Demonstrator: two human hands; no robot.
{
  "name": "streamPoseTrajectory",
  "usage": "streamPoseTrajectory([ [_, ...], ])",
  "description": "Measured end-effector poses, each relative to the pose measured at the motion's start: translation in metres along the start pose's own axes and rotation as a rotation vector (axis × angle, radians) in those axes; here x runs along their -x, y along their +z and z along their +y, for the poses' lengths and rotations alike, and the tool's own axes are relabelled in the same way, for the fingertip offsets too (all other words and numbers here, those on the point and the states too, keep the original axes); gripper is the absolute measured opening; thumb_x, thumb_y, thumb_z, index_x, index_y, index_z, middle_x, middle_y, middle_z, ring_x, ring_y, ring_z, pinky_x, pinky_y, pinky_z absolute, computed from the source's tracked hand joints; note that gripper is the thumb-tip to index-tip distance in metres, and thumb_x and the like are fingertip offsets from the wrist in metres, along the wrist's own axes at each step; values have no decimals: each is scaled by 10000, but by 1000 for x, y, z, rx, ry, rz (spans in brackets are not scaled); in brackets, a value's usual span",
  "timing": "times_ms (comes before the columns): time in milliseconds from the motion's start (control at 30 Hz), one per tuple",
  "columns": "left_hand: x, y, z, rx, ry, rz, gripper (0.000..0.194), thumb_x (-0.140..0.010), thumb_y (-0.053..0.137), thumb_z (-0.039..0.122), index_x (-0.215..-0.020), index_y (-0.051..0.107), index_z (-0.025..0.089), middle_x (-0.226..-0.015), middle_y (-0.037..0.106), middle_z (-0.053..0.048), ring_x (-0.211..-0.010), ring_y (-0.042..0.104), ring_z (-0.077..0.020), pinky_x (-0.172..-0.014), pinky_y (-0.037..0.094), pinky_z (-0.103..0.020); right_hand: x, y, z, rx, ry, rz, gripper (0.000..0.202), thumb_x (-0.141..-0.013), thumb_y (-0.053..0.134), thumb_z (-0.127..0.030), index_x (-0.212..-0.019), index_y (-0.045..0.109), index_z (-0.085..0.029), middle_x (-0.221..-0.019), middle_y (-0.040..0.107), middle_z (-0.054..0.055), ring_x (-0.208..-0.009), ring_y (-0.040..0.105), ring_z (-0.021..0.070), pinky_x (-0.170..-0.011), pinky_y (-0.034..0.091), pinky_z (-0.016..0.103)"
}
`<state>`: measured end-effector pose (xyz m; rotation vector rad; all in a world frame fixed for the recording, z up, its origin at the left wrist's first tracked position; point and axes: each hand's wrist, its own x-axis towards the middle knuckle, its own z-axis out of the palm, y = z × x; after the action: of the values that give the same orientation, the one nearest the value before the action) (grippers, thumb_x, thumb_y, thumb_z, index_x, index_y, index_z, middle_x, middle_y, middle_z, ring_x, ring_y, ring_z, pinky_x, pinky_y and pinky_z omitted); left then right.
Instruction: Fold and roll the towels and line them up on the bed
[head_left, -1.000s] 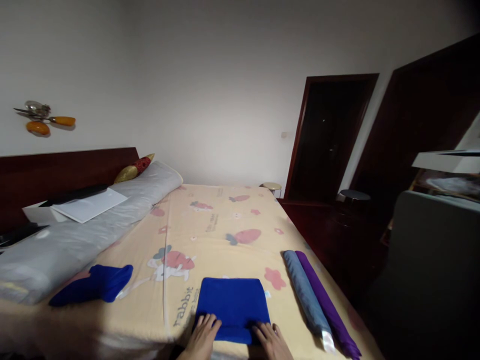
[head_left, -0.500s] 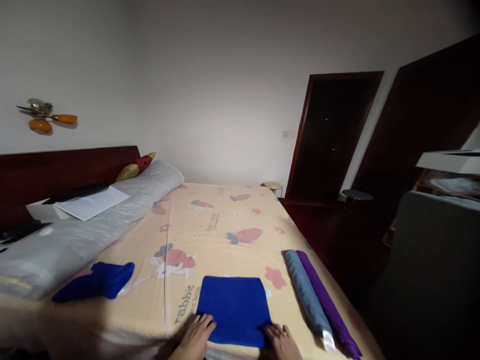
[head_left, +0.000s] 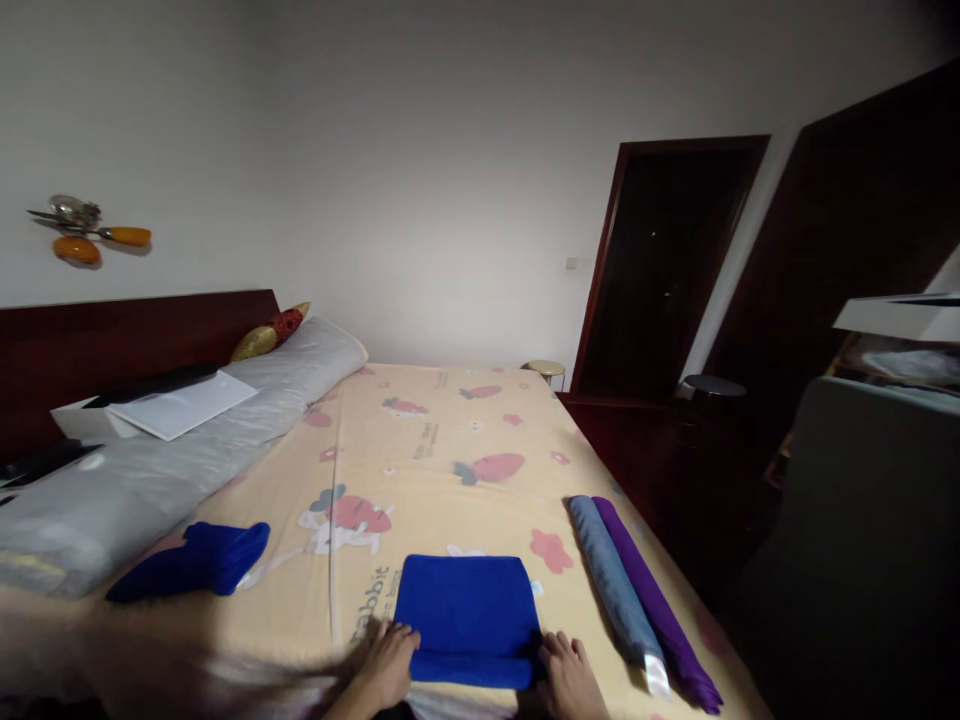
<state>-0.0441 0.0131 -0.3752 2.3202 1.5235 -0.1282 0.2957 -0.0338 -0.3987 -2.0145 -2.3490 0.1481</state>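
A blue towel [head_left: 467, 607] lies flat on the bed, its near edge turned up in a narrow fold. My left hand [head_left: 388, 665] grips the left end of that fold with curled fingers. At the right end, my right hand [head_left: 570, 675] is closed on the fold too, its thumb hidden. To the right, a rolled grey-blue towel [head_left: 616, 585] with a white tag lies alongside a rolled purple towel [head_left: 656, 600]. Another blue cloth [head_left: 196, 562] sits crumpled on the left.
The bed [head_left: 420, 470] has a cream sheet with carrot and rabbit prints. Along the headboard [head_left: 135, 330] runs a grey plastic-wrapped bundle [head_left: 247, 410] with a white box [head_left: 180, 405] on it. Stools [head_left: 712, 386] stand beyond the bed, and a dark panel [head_left: 862, 530] rises at right.
The towel's near edge has been turned up into a fold, and its near side sits slightly farther from me. Both hands have shifted slightly outward along it.
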Motion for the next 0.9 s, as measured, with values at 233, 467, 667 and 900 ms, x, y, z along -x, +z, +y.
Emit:
streamPoseTrajectory([
  [233,-18,37,36,61,125,-45,694,-748,441,117,-1426,366,249,-1521,377,-92,-1416,284,-271,-1170,180,-507,-10,37,-8,73,-307,173,535,-808,513,-200,-1330,518,-313,-1319,608,57,-1124,612,290,-897,486,431],
  [467,1,6,51,71,319,-165,773,-733,484,122,-1455,293,322,-1556,327,-39,-1406,321,-246,-1147,229,-556,-4,32,-11,-95,-391,31,628,-838,541,-283,-1432,352,-358,-1390,533,31,-1202,564,260,-956,468,391],
  [667,7,0,46,0,276,-193,896,-665,510,90,-1483,216,308,-1584,239,-27,-1442,240,-226,-1158,181,-582,3,13,5,-109,-54,-152,733,-708,501,-161,-1421,394,-295,-1513,346,50,-1383,346,316,-1107,283,583],
  [900,-1,10,34,9,297,-135,745,-766,406,63,-1457,297,319,-1569,291,-56,-1434,257,-260,-1163,188,-573,-3,8,13,-84,-51,-110,650,-691,593,-257,-1336,518,-292,-1442,482,96,-1307,443,358,-1065,324,592],
])
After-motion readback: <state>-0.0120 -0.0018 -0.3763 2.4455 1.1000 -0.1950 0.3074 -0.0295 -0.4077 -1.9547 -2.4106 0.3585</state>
